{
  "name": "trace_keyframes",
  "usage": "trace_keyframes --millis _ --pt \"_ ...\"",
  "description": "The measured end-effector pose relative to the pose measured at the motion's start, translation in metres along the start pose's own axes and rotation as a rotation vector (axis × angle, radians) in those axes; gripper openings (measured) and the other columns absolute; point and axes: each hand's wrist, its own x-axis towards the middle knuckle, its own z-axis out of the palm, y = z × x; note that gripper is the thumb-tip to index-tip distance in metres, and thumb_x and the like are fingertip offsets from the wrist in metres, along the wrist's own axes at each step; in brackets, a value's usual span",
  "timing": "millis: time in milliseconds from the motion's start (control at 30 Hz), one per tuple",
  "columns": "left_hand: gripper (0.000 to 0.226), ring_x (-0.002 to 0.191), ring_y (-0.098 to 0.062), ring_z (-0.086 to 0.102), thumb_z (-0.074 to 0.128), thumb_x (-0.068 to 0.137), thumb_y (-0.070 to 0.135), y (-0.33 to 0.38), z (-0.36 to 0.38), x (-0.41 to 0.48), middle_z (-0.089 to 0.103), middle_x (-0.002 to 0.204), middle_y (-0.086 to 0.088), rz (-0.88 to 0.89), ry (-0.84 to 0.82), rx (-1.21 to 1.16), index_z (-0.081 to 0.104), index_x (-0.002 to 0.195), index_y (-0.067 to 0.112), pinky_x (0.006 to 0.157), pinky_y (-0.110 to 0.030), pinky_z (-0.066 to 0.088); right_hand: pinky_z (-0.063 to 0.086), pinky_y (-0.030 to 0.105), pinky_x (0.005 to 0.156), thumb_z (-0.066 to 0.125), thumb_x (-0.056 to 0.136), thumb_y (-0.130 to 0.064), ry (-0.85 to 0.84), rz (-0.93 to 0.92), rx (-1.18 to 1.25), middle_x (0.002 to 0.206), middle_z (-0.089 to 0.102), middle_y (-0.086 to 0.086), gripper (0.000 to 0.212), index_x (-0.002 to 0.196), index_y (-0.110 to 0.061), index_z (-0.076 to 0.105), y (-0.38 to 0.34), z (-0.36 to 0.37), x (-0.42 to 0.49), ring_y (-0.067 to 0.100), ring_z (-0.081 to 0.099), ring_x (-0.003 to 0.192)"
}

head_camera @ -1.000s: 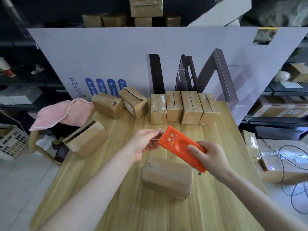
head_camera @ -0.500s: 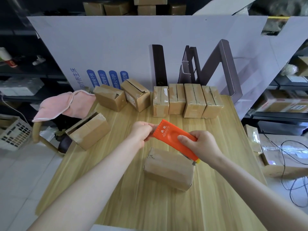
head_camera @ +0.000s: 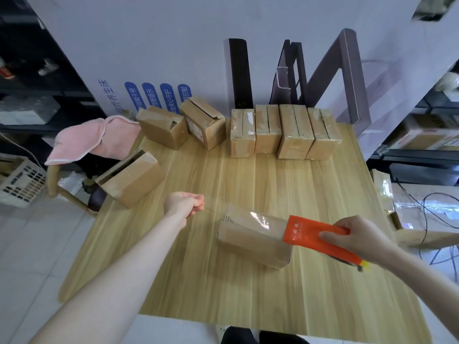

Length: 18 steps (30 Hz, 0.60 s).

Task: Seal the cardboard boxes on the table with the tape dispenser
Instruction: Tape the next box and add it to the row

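While the right hand [head_camera: 360,238] grips the orange tape dispenser [head_camera: 315,238] at the right end of the near box [head_camera: 248,244], the left hand [head_camera: 185,203] pinches the clear tape [head_camera: 259,219] stretched past the left end, fingers curled tight. That box sits mid-table [head_camera: 223,294].

Three open boxes [head_camera: 130,178] sit on the left, too dark inside to see any contents. Four taped boxes [head_camera: 280,131] line the back.

The dispenser's print is too small to read. The white board [head_camera: 173,45] behind has blue Chinese labels.
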Motion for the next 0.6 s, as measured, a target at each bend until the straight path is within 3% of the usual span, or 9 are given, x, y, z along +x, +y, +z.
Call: trace_keyframes --millis 200,433,600 --pt "0.006 0.051 -0.006 0.066 0.078 0.076 0.009 -0.024 0.004 0.016 0.072 0.061 -0.001 -0.039 0.033 -0.011 0.072 0.077 0.009 0.044 -0.017 0.040 0.035 0.016 0.035 0.071 0.072 -0.062 0.039 0.047 -0.236 0.051 0.063 -0.009 0.037 0.065 -0.026 0.066 -0.011 0.015 0.015 0.002 0.059 0.040" --pt "0.008 0.057 -0.010 0.069 0.078 0.076 0.007 -0.053 0.016 0.027 0.072 0.061 -0.001 -0.119 0.047 -0.051 0.071 0.077 0.010 0.044 -0.018 0.040 0.035 0.022 0.045 0.065 0.075 -0.065 0.056 0.111 -0.386 0.063 0.061 -0.009 0.043 0.064 -0.023 0.062 -0.012 0.030 0.026 0.007 0.059 0.059" --pt "0.008 0.058 -0.009 0.070 0.078 0.077 0.007 -0.070 0.030 0.032 0.072 0.065 0.001 -0.161 0.012 -0.088 0.071 0.080 0.011 0.045 -0.018 0.040 0.035 0.023 0.047 0.067 0.072 -0.064 0.081 0.143 -0.424 0.066 0.062 -0.009 0.041 0.066 -0.024 0.061 -0.012 0.034 0.033 0.007 0.058 0.061"
